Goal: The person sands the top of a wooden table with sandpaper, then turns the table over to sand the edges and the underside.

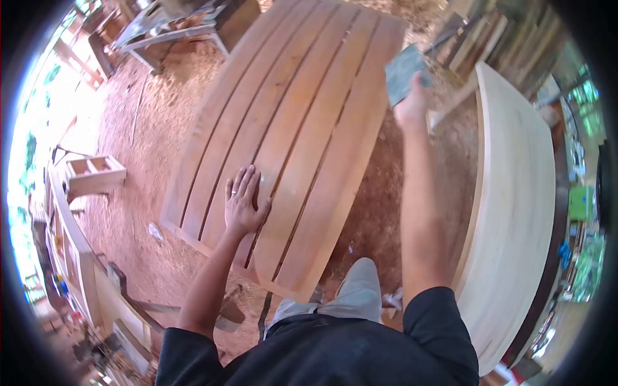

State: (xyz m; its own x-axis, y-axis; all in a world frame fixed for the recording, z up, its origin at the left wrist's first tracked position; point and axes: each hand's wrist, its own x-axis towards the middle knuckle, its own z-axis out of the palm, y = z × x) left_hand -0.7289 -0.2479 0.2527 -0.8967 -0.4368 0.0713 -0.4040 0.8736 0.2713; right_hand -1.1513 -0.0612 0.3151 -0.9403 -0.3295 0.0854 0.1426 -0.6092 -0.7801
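A slatted wooden tabletop [290,135] with dark gaps between its planks stretches away in front of me. My left hand [243,204] lies flat on its near part, fingers spread, a ring on one finger. Past the right edge of the tabletop, my right hand [412,106] is raised and grips a grey-green sheet of sandpaper [405,72]. The sheet hangs in the air beside the far right corner, its upper end tilted away from me. My right forearm is slightly blurred by motion.
A pale wooden panel [515,212] stands close on my right. A small wooden box frame [96,175] and a wooden frame [84,257] are on the left. Behind are a workbench [174,35] and stacked boards [479,42]. Sawdust covers the dirt floor [148,128].
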